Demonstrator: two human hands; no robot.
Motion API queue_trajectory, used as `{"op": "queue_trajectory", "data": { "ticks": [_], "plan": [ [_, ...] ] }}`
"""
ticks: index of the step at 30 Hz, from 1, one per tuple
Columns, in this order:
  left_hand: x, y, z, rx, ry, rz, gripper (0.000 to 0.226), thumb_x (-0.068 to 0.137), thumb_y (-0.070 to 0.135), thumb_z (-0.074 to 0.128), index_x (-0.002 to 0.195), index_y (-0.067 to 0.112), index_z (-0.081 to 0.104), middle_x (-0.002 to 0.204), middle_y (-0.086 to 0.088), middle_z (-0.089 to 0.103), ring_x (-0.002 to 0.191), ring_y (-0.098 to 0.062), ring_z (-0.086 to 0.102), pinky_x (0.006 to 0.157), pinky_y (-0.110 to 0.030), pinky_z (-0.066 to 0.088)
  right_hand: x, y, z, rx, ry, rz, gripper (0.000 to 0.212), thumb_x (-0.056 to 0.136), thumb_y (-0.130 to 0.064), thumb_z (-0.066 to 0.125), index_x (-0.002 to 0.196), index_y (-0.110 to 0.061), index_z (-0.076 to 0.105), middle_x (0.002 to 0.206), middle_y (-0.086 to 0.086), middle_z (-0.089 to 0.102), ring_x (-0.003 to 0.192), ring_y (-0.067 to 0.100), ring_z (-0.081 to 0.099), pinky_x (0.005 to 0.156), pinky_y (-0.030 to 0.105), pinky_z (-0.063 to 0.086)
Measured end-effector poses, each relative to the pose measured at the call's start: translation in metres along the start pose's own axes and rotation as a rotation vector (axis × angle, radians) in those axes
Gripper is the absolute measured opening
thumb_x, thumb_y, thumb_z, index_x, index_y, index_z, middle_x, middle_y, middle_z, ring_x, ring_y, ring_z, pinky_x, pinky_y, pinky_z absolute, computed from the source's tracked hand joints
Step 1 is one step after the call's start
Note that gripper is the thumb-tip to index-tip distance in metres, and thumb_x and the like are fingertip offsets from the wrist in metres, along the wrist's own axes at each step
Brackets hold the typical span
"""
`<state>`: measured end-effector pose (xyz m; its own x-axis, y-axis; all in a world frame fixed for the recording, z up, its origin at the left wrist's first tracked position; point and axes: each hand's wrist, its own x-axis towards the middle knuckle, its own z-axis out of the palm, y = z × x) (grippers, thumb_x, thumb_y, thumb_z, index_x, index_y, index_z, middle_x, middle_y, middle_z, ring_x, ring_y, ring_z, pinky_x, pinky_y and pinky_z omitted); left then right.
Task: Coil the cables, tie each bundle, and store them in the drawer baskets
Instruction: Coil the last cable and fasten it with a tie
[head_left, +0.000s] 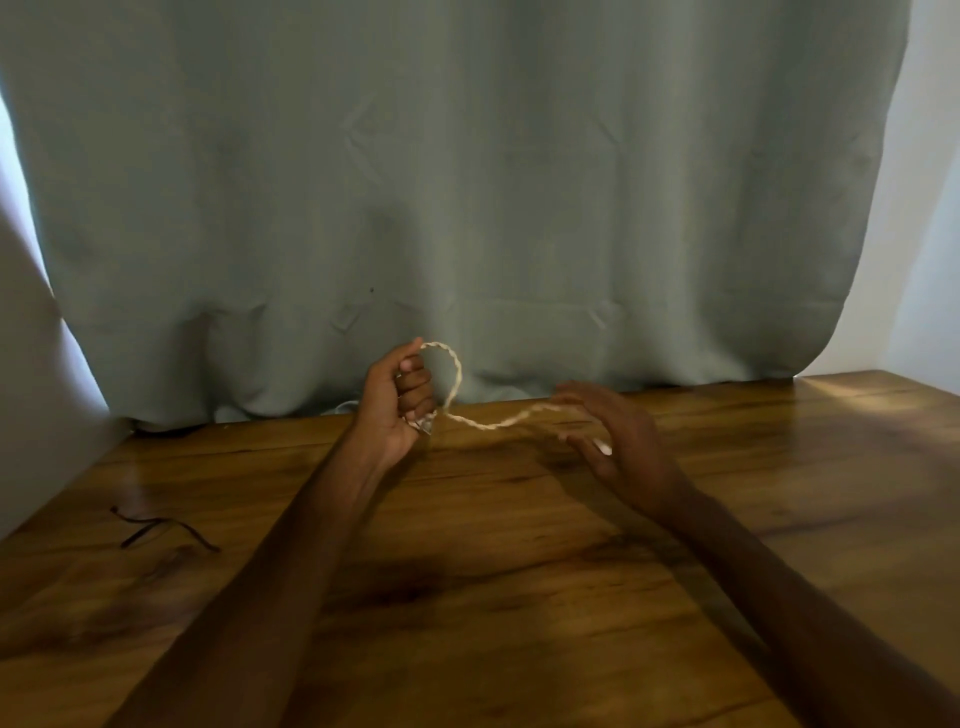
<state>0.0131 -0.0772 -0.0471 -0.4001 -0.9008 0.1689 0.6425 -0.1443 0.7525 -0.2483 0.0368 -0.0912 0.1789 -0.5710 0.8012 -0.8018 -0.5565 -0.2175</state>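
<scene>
A pale braided cable (457, 374) forms a loop above my left hand (397, 400), which grips it in curled fingers over the wooden table (519, 597). From the loop the cable runs right and slightly down to my right hand (610, 434). That hand is blurred, its fingers fairly straight, with the cable passing through the fingertips and a white end showing near its lower fingers. Whether the right hand pinches the cable is unclear. No drawer or basket is in view.
A thin dark tie (156, 527) lies on the table at the left. A grey-green curtain (467, 182) hangs behind the table's far edge. A pale wall stands at the right, and a light panel at the left.
</scene>
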Motion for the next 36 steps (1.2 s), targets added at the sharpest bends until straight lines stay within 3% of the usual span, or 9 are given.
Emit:
{"op": "queue_trajectory", "data": {
  "ticks": [4, 8, 13, 18, 22, 27, 30, 33, 36],
  "plan": [
    [0.002, -0.005, -0.001, 0.067, 0.121, 0.018, 0.043, 0.103, 0.029, 0.05, 0.063, 0.024, 0.039, 0.039, 0.012, 0.028, 0.028, -0.003, 0.021, 0.027, -0.018, 0.019, 0.001, 0.008, -0.001, -0.271, 0.006, -0.027, 0.06, 0.093, -0.008, 0.07, 0.149, -0.016, 0.049, 0.159, 0.003, 0.043, 0.143, 0.02, 0.044, 0.113, 0.038, 0.035],
    [-0.001, -0.017, 0.009, 0.273, 0.122, 0.015, 0.042, 0.103, 0.03, 0.052, 0.063, 0.024, 0.043, 0.046, 0.01, 0.031, 0.033, -0.005, 0.024, 0.031, -0.019, 0.022, -0.001, -0.012, 0.004, -0.067, -0.062, 0.076, 0.055, 0.099, -0.022, 0.067, 0.15, -0.02, 0.047, 0.159, -0.002, 0.044, 0.145, 0.012, 0.041, 0.118, 0.037, 0.036],
    [-0.011, -0.039, 0.046, 0.633, 0.068, 0.014, 0.041, 0.101, 0.036, 0.058, 0.064, 0.021, 0.048, 0.051, 0.006, 0.033, 0.038, -0.01, 0.028, 0.041, -0.017, 0.021, -0.001, -0.04, 0.014, 0.404, -0.045, 0.389, 0.036, 0.105, -0.036, 0.054, 0.138, -0.025, 0.06, 0.131, -0.013, 0.067, 0.121, 0.003, 0.062, 0.103, 0.037, 0.052],
    [-0.016, -0.053, 0.064, 0.721, 0.123, 0.149, 0.038, 0.1, 0.034, 0.061, 0.068, 0.016, 0.053, 0.049, 0.006, 0.037, 0.039, -0.008, 0.03, 0.042, -0.02, 0.024, 0.009, -0.045, 0.011, 0.849, 0.126, 0.546, 0.05, 0.109, -0.031, 0.035, 0.101, -0.001, 0.074, 0.11, 0.012, 0.078, 0.108, 0.026, 0.072, 0.101, 0.043, 0.052],
    [-0.009, -0.055, 0.046, 0.738, 0.227, 0.19, 0.038, 0.1, 0.035, 0.061, 0.068, 0.016, 0.054, 0.048, 0.007, 0.038, 0.04, -0.009, 0.032, 0.041, -0.019, 0.025, 0.02, -0.048, 0.002, 1.255, 0.159, 0.773, 0.054, 0.109, -0.041, 0.032, 0.102, -0.002, 0.069, 0.064, 0.01, 0.062, 0.054, 0.021, 0.062, 0.06, 0.033, 0.056],
    [-0.015, -0.058, 0.033, 0.762, 0.112, 0.084, 0.046, 0.098, 0.05, 0.059, 0.064, 0.021, 0.05, 0.051, 0.006, 0.037, 0.043, -0.011, 0.03, 0.043, -0.02, 0.02, 0.017, -0.044, 0.005, 0.917, 0.212, 0.683, 0.032, 0.108, -0.022, 0.045, 0.101, -0.008, 0.073, 0.052, -0.009, 0.033, 0.044, 0.004, 0.025, 0.041, 0.016, 0.022],
    [-0.02, -0.056, 0.031, 0.857, -0.04, 0.025, 0.05, 0.095, 0.059, 0.059, 0.06, 0.025, 0.047, 0.052, 0.005, 0.035, 0.041, -0.011, 0.027, 0.043, -0.021, 0.019, 0.016, -0.039, -0.009, 0.65, 0.274, 0.503, 0.029, 0.107, -0.019, 0.05, 0.105, -0.01, 0.077, 0.053, -0.002, 0.039, 0.049, 0.01, 0.032, 0.046, 0.021, 0.027],
    [-0.022, -0.06, 0.034, 0.947, -0.171, -0.06, 0.049, 0.094, 0.059, 0.061, 0.062, 0.025, 0.046, 0.054, 0.002, 0.035, 0.041, -0.012, 0.027, 0.042, -0.022, 0.018, 0.015, -0.03, -0.019, 0.438, 0.285, 0.379, 0.026, 0.107, -0.02, 0.051, 0.107, -0.017, 0.077, 0.068, 0.025, 0.054, 0.058, 0.038, 0.041, 0.051, 0.043, 0.035],
    [-0.024, -0.068, 0.045, 1.022, -0.306, -0.201, 0.047, 0.097, 0.053, 0.059, 0.064, 0.024, 0.044, 0.053, 0.003, 0.033, 0.041, -0.011, 0.025, 0.042, -0.02, 0.017, 0.013, -0.018, -0.02, 0.351, 0.357, 0.351, 0.026, 0.108, -0.02, 0.05, 0.108, -0.016, 0.076, 0.072, 0.008, 0.066, 0.056, 0.023, 0.05, 0.052, 0.039, 0.039]
  ]
}}
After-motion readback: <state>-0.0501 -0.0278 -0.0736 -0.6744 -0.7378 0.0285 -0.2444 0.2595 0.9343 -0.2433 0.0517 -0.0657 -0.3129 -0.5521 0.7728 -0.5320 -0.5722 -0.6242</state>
